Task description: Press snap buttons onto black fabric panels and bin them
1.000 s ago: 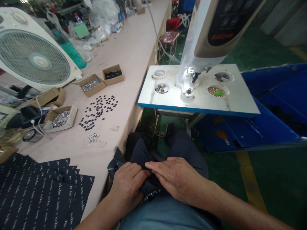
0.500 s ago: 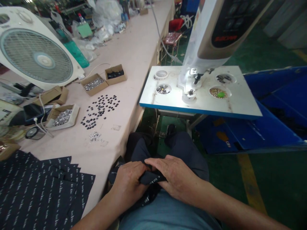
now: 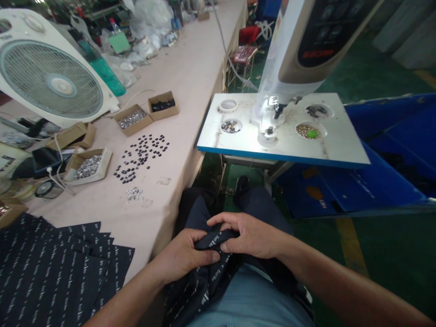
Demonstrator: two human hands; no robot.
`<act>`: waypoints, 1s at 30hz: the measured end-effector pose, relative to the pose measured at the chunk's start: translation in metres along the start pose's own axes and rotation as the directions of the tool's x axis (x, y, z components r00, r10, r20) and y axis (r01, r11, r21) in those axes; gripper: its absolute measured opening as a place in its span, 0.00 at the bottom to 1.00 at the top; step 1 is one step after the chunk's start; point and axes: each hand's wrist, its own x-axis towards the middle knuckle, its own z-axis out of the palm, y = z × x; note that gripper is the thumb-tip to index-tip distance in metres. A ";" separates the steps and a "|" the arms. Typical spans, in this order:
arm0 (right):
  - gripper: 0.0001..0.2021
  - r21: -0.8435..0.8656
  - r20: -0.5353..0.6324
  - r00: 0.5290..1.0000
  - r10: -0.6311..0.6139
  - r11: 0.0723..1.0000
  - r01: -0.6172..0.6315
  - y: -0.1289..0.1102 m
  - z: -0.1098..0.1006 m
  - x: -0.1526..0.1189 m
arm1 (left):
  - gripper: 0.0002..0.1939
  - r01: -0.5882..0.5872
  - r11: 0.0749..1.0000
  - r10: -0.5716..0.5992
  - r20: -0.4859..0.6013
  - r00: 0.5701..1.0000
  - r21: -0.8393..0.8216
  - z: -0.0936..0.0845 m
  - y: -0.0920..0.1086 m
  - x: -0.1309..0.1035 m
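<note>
A black cloth with white lettering [image 3: 213,274] lies bunched over my lap, its upper edge folded between my hands. My left hand [image 3: 189,254] grips the fold from the left, thumb on top. From the right, my right hand [image 3: 243,234] pinches the same fold between thumb and fingers. Both hands are close together in front of my body. A pile of similar printed black pieces [image 3: 61,268] lies on the table at the left.
A pressing machine [image 3: 272,100] stands on a white board [image 3: 231,143] ahead. The pale table [image 3: 170,200] holds loose black snaps [image 3: 143,152], small silver parts [image 3: 134,194], boxes of metal parts [image 3: 89,167] and a fan [image 3: 51,77]. Blue bins [image 3: 306,186] stand right.
Both hands have shifted on the cloth, with my right hand slightly higher. More of the printed cloth now hangs visible below my hands.
</note>
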 end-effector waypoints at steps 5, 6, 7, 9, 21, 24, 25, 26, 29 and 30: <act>0.26 0.274 0.025 0.998 0.057 0.960 -0.062 0.011 -0.004 0.005 | 0.19 0.062 0.980 -0.067 -0.022 0.997 -0.189 0.006 -0.004 0.003; 0.25 0.309 0.022 0.998 0.066 0.949 -0.070 0.013 -0.005 0.006 | 0.19 0.068 0.970 -0.076 -0.028 0.997 -0.232 0.008 -0.005 0.004; 0.25 0.339 0.022 0.997 0.074 0.938 -0.077 0.014 -0.006 0.006 | 0.19 0.066 0.960 -0.079 -0.035 0.996 -0.273 0.009 -0.005 0.005; 0.24 0.386 0.018 0.996 0.083 0.919 -0.084 0.016 -0.008 0.007 | 0.20 0.061 0.934 -0.078 -0.033 0.996 -0.353 0.011 -0.006 0.008; 0.24 -0.046 -0.222 0.970 0.104 0.992 -0.117 0.017 -0.024 0.028 | 0.23 -0.063 0.814 0.003 -0.105 0.995 -0.578 0.023 -0.016 0.050; 0.23 -0.190 -0.222 0.967 0.123 0.967 -0.167 0.020 -0.029 0.042 | 0.21 -0.067 0.837 0.044 -0.056 0.997 -0.542 0.018 -0.023 0.059; 0.23 -0.244 -0.225 0.967 0.122 0.953 -0.177 0.020 -0.031 0.047 | 0.21 -0.064 0.854 0.053 -0.036 0.998 -0.516 0.017 -0.026 0.062; 0.21 -0.307 -0.230 0.967 0.113 0.934 -0.182 0.019 -0.033 0.053 | 0.21 -0.060 0.873 0.057 -0.021 0.998 -0.484 0.016 -0.030 0.065; 0.15 -0.523 -0.251 0.968 0.020 0.839 -0.153 -0.001 -0.036 0.076 | 0.23 -0.111 0.912 0.102 -0.044 0.994 -0.395 0.015 -0.040 0.077; 0.12 -0.588 -0.250 0.968 -0.030 0.799 -0.127 -0.013 -0.034 0.085 | 0.24 -0.146 0.913 0.132 -0.063 0.989 -0.381 0.016 -0.042 0.080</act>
